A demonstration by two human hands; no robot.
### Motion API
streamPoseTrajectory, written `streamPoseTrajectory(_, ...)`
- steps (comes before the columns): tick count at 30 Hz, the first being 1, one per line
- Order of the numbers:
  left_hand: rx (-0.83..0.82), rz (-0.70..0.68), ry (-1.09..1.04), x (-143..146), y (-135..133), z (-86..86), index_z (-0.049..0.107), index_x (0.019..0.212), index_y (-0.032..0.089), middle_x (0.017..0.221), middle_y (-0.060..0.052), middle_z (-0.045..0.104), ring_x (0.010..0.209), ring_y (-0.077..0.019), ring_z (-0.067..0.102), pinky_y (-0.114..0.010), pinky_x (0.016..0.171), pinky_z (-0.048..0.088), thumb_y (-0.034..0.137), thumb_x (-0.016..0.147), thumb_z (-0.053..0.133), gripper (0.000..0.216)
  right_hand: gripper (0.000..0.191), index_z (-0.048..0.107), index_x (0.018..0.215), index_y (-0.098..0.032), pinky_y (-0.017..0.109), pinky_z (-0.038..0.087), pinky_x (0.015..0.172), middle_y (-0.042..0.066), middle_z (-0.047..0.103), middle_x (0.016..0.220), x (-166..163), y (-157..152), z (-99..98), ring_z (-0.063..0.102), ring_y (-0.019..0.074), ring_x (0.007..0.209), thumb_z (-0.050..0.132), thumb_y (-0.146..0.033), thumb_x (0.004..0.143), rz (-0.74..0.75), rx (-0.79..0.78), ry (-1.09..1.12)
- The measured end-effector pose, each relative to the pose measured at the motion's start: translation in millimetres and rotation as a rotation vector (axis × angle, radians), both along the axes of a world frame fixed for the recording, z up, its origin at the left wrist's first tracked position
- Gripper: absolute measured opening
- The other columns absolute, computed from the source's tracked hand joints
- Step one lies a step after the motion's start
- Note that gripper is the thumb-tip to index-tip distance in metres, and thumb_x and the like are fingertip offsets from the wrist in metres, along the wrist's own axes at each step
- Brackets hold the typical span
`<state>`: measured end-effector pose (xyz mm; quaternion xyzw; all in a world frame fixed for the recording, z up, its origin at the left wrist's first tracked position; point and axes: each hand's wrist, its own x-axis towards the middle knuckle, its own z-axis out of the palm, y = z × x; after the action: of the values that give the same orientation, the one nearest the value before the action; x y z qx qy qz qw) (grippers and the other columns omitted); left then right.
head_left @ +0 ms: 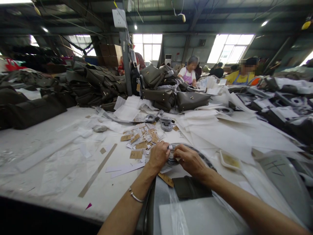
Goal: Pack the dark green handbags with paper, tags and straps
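My left hand point(158, 155) and my right hand point(189, 160) meet over a coiled grey strap point(195, 150) lying on the white table point(61, 156). Both hands have their fingers curled around the coil, pinching a small pale piece between them. A dark grey leather piece point(190, 188) lies just below my right wrist. A brown paper tag point(166, 179) pokes out beside it. A heap of brown tags with white strings point(143, 137) lies just beyond my left hand.
Olive handbags point(97, 86) are piled along the table's far side around a metal post point(126, 55). White paper sheets point(220, 130) cover the right. More rolled straps point(166, 124), a long strip point(97, 171) and a small tray point(230, 160) lie about. Two people sit far back.
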<state>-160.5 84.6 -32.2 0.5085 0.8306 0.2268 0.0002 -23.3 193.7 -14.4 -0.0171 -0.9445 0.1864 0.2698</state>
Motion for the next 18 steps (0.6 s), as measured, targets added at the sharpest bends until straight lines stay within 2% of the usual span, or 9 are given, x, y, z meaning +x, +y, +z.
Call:
streamPoseTrajectory(2, 0.02, -0.01, -0.026, -0.9, 1.0, -1.7, 0.064, 0.104, 0.021, 0.105, -0.006, 0.067, 0.104, -0.0209, 0.06, -0.029, 0.09, 0.045, 0.019, 0.089, 0.056, 0.018, 0.023, 0.062, 0.081, -0.02, 0.037, 0.049, 0.084, 0.009, 0.067, 0.101, -7.7, 9.1, -7.1, 0.061, 0.0227, 0.093, 0.051, 0.0, 0.078, 0.008, 0.181, 0.063)
streamPoseTrajectory(5, 0.039, -0.025, -0.078, -2.7, 2.3, -5.5, 0.063, 0.107, 0.019, 0.107, -0.008, 0.068, 0.105, -0.0217, 0.061, -0.031, 0.092, 0.044, 0.023, 0.089, 0.057, 0.02, 0.023, 0.06, 0.085, -0.019, 0.042, 0.047, 0.094, 0.012, 0.064, 0.116, -18.3, 22.4, -18.6, 0.058, 0.0244, 0.106, 0.051, 0.001, 0.079, 0.071, 0.241, 0.071)
streamPoseTrajectory(8, 0.028, -0.05, -0.145, -4.5, 2.6, -9.0, 0.066, 0.103, 0.017, 0.103, -0.009, 0.07, 0.099, -0.0234, 0.063, -0.032, 0.086, 0.046, 0.027, 0.086, 0.06, 0.02, 0.024, 0.059, 0.087, -0.018, 0.034, 0.051, 0.085, 0.009, 0.067, 0.105, -21.1, 30.1, -32.9, 0.062, 0.0197, 0.095, 0.047, 0.002, 0.082, 0.139, 0.208, -0.045)
streamPoseTrajectory(11, 0.018, -0.105, -0.221, -7.2, 1.2, -10.1, 0.069, 0.096, 0.018, 0.096, -0.007, 0.073, 0.091, -0.0221, 0.066, -0.029, 0.079, 0.047, 0.029, 0.081, 0.065, 0.019, 0.021, 0.06, 0.089, -0.017, 0.032, 0.05, 0.08, 0.009, 0.066, 0.098, -16.5, 30.6, -43.7, 0.061, 0.0193, 0.089, 0.048, 0.0, 0.085, 0.107, 0.227, -0.134)
streamPoseTrajectory(15, 0.034, -0.151, -0.302, -17.1, -1.5, -9.2, 0.071, 0.092, 0.02, 0.092, -0.002, 0.074, 0.086, -0.0176, 0.066, -0.025, 0.077, 0.047, 0.029, 0.085, 0.057, 0.018, 0.014, 0.06, 0.093, -0.016, 0.032, 0.048, 0.077, 0.008, 0.063, 0.092, -10.8, 26.3, -44.4, 0.057, 0.0196, 0.083, 0.053, -0.005, 0.09, 0.125, 0.302, -0.188)
streamPoseTrajectory(18, 0.043, -0.07, -0.312, -29.1, 1.8, -10.8, 0.069, 0.098, 0.016, 0.099, -0.005, 0.072, 0.093, -0.0176, 0.064, -0.027, 0.084, 0.046, 0.02, 0.089, 0.047, 0.024, 0.013, 0.06, 0.09, -0.017, 0.032, 0.047, 0.077, 0.008, 0.062, 0.094, -10.4, 23.9, -41.5, 0.054, 0.0193, 0.083, 0.051, -0.006, 0.092, 0.126, 0.322, -0.178)
